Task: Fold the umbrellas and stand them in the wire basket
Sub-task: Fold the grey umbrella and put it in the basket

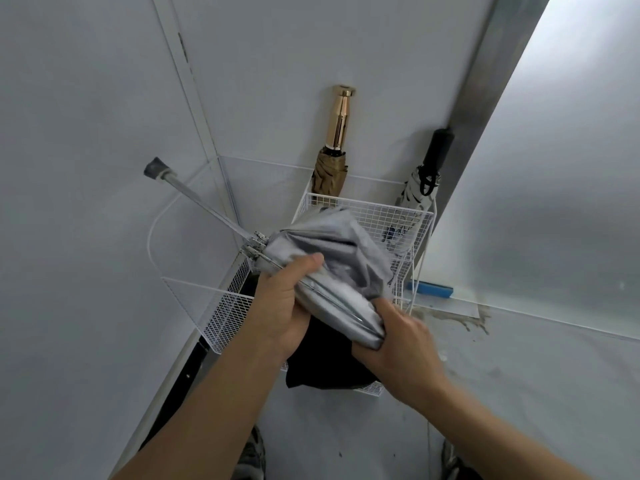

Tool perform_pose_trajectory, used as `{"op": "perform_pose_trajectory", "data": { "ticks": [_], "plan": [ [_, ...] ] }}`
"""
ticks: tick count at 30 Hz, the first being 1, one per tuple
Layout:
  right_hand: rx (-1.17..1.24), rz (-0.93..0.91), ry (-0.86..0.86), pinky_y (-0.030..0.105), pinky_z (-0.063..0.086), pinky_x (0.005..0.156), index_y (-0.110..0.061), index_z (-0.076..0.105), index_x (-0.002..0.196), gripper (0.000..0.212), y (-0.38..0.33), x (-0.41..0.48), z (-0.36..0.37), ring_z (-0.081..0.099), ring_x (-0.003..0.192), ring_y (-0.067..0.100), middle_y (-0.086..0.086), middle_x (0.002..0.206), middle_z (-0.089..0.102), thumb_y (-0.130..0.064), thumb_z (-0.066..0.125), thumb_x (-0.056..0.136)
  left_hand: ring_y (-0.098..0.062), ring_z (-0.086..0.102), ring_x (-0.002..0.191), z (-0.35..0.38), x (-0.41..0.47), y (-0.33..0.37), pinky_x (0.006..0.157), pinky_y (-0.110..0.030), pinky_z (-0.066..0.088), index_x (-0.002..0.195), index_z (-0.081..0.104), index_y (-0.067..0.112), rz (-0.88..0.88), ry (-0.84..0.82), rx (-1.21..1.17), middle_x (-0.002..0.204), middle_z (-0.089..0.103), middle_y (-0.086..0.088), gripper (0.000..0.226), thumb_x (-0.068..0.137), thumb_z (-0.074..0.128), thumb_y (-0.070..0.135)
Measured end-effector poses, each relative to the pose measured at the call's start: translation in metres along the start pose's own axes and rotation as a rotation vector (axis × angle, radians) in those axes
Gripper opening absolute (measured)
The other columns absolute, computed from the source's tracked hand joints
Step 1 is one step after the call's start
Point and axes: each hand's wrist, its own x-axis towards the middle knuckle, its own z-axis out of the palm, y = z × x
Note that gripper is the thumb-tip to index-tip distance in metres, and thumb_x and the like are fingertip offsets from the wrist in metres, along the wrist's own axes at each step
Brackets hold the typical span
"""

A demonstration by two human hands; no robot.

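A grey umbrella (332,251) with its canopy bunched up hangs over the white wire basket (377,213). Its metal shaft and grey handle (154,167) stick out to the upper left. My left hand (280,299) grips the canopy and ribs near the shaft. At the lower end of the bundle my right hand (398,337) grips the fabric. Black cloth (325,358) hangs below both hands. A tan umbrella (330,168) with a gold handle stands at the basket's back. In the back right corner stands a white patterned umbrella (417,188) with a black handle.
The basket sits in a corner between white walls, with a metal door frame (478,81) to the right. A blue block (433,289) lies on the floor behind the basket, beside a stained patch. My shoes (252,455) show at the bottom edge.
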Motion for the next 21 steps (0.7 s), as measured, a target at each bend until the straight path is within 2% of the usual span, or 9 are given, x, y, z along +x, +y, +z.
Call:
{"op": "perform_pose_trajectory", "data": {
  "ticks": [2,4,6,8,11,13,16,18,21],
  "plan": [
    [0.288,0.073,-0.210,0.033,0.039,0.050,-0.025,0.053,0.078,0.026,-0.007,-0.004,0.005,0.047,0.056,0.014,-0.011,0.061,0.050,-0.034,0.071,0.061,-0.029,0.067,0.083,-0.001,0.002,-0.001,0.073,-0.039,0.060,0.098,0.064,0.001,0.001,0.059,0.040,0.089,0.068,-0.017,0.023,0.076,0.062,-0.007],
    [0.599,0.208,-0.433,0.029,0.037,0.044,-0.019,0.050,0.068,0.027,-0.012,-0.005,0.007,0.044,0.045,0.013,-0.007,0.051,0.047,-0.016,0.076,0.066,-0.027,0.069,0.083,-0.004,0.005,0.000,0.072,-0.037,0.061,0.102,0.065,0.001,0.024,0.098,0.060,0.090,0.070,-0.014,0.026,0.082,0.053,-0.011],
    [0.644,0.256,-0.575,0.029,0.039,0.045,-0.005,0.053,0.070,0.026,-0.012,-0.004,0.003,0.045,0.046,0.017,0.002,0.055,0.048,-0.009,0.079,0.068,-0.026,0.069,0.088,-0.007,0.006,0.001,0.079,-0.038,0.061,0.115,0.063,0.002,0.058,0.095,0.029,0.096,0.070,-0.014,0.038,0.083,0.050,-0.015],
    [0.572,0.258,-0.528,0.035,0.045,0.047,-0.005,0.057,0.079,0.032,-0.016,-0.002,-0.001,0.053,0.052,0.018,0.004,0.064,0.055,-0.019,0.082,0.067,-0.027,0.070,0.087,-0.004,0.005,0.002,0.079,-0.039,0.060,0.115,0.063,-0.001,0.135,0.117,0.058,0.096,0.070,-0.016,0.041,0.080,0.050,-0.020],
    [-0.043,0.102,-0.264,0.034,0.045,0.069,-0.029,0.053,0.116,0.056,-0.020,-0.008,0.002,0.060,0.092,0.015,-0.011,0.106,0.059,-0.056,0.072,0.070,-0.029,0.068,0.078,0.000,0.010,-0.002,0.070,-0.038,0.059,0.096,0.065,-0.006,0.258,0.290,0.113,0.084,0.068,-0.017,0.030,0.075,0.052,-0.024],
    [-0.258,0.021,-0.169,0.032,0.040,0.072,-0.032,0.039,0.133,0.071,-0.025,-0.014,0.005,0.057,0.108,0.017,-0.013,0.123,0.053,-0.064,0.064,0.074,-0.030,0.067,0.077,-0.001,0.015,-0.004,0.068,-0.037,0.057,0.093,0.064,-0.007,0.273,0.386,0.085,0.083,0.066,-0.019,0.028,0.073,0.052,-0.023],
    [-0.184,0.020,-0.171,0.033,0.037,0.068,-0.024,0.042,0.127,0.059,-0.027,-0.013,0.009,0.061,0.101,0.025,-0.005,0.119,0.060,-0.049,0.065,0.078,-0.031,0.066,0.082,0.000,0.012,-0.004,0.075,-0.041,0.058,0.100,0.061,-0.013,0.268,0.317,0.097,0.090,0.064,-0.020,0.031,0.073,0.050,-0.023],
    [-0.027,0.059,-0.261,0.034,0.041,0.067,-0.023,0.046,0.118,0.051,-0.023,-0.009,0.008,0.060,0.088,0.026,-0.003,0.104,0.062,-0.039,0.068,0.075,-0.030,0.067,0.085,-0.001,0.009,-0.001,0.080,-0.042,0.057,0.106,0.060,-0.012,0.223,0.189,0.066,0.095,0.065,-0.020,0.032,0.078,0.048,-0.020],
    [0.388,0.122,-0.451,0.030,0.049,0.054,-0.024,0.053,0.093,0.033,-0.021,-0.004,0.001,0.060,0.064,0.008,-0.008,0.079,0.061,-0.022,0.075,0.069,-0.023,0.067,0.091,-0.007,0.010,0.006,0.087,-0.039,0.056,0.112,0.060,0.007,0.128,0.081,-0.010,0.098,0.068,-0.012,0.038,0.085,0.045,-0.015]
  ]
}}
